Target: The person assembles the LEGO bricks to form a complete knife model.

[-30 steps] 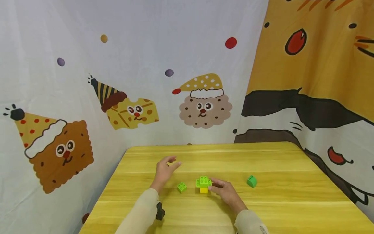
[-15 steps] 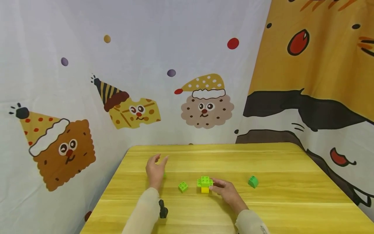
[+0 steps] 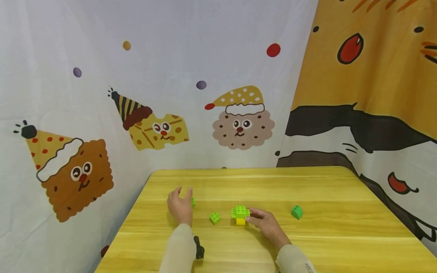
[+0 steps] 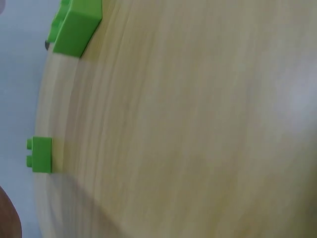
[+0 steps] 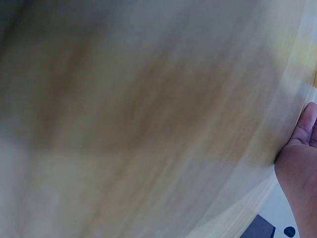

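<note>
In the head view my left hand (image 3: 180,206) is at the left of the table, thumb and fingers spread apart beside a light-green toy brick (image 3: 193,202) that it partly hides. A second light-green brick (image 3: 215,217) lies between the two hands. My right hand (image 3: 268,225) pinches the right side of a brick build (image 3: 240,212), light-green studded bricks over a yellow one. In the left wrist view a green brick (image 4: 42,154) and a nearer green brick (image 4: 79,25) stand along the left. The right wrist view catches part of the right hand, without the build.
A darker green curved brick (image 3: 297,212) lies to the right of the right hand on the wooden table (image 3: 259,185). Behind the table hangs a white cloth (image 3: 164,57) printed with cartoon figures. A black device (image 3: 198,248) sits at the left wrist.
My left hand has moved left across the table and then lowered slightly beside the far-left green brick, which has come into sight. The right hand stays at the build.
</note>
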`<state>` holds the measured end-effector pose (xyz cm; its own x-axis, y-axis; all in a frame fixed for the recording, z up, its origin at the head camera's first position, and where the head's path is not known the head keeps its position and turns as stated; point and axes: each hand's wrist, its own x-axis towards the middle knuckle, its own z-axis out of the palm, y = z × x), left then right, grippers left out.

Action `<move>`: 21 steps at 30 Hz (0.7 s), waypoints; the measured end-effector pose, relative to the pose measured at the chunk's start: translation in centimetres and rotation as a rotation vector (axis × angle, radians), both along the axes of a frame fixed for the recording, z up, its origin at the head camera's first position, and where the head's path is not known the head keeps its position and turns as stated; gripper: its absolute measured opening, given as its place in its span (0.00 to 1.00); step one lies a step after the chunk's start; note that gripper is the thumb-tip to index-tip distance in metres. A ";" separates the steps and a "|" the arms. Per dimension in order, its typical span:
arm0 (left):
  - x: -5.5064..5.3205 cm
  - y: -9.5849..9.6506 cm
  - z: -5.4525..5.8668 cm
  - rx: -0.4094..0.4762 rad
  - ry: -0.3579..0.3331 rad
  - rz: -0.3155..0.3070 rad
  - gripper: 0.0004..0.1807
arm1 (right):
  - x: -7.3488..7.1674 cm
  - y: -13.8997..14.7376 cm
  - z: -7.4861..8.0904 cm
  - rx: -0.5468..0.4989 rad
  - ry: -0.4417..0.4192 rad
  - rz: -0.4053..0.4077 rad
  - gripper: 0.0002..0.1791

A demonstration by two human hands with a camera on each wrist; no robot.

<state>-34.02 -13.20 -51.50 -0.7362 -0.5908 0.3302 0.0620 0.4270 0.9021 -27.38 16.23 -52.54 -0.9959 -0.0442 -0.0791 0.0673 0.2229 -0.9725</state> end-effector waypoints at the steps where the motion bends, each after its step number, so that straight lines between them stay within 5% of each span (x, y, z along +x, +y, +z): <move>1: 0.1 0.2 -0.1 -0.002 -0.011 0.010 0.28 | 0.0 0.0 0.0 -0.003 0.002 0.001 0.27; 13: 0.8 3.0 -1.5 0.072 -0.050 0.197 0.32 | -0.1 -0.1 -0.1 -0.003 0.000 -0.023 0.27; 21: 1.1 3.7 -1.9 0.110 -0.130 0.213 0.32 | -0.1 -0.2 -0.1 0.000 -0.006 -0.030 0.27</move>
<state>-32.93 -9.46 -53.44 -0.6235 -0.7640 0.1660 -0.1383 0.3168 0.9384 -27.47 16.01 -52.66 -0.9962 -0.0145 -0.0854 0.0801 0.2210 -0.9720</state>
